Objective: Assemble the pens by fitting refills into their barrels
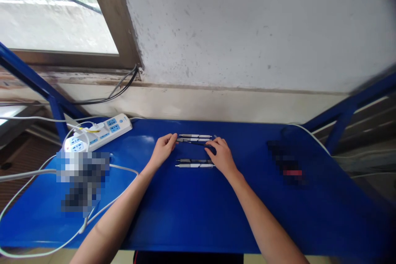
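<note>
Pens lie aligned in a far pair (195,136) and near pair (194,163); left hand (163,149) and right hand (221,157) pinch a fifth pen (194,143) by its ends between them.

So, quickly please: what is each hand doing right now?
Left hand: pinching the left end of the dark pen.
Right hand: closed on its right end.

Table (198,214): smooth blue top, which I read as glossy painted metal, with glare near the strip (102,130). Strip: shiny white plastic. Pens (194,163): smooth plastic barrels, white and dark. Wall (247,29): rough matt plaster, speckled. Cables (123,171): smooth white sheathing.
</note>
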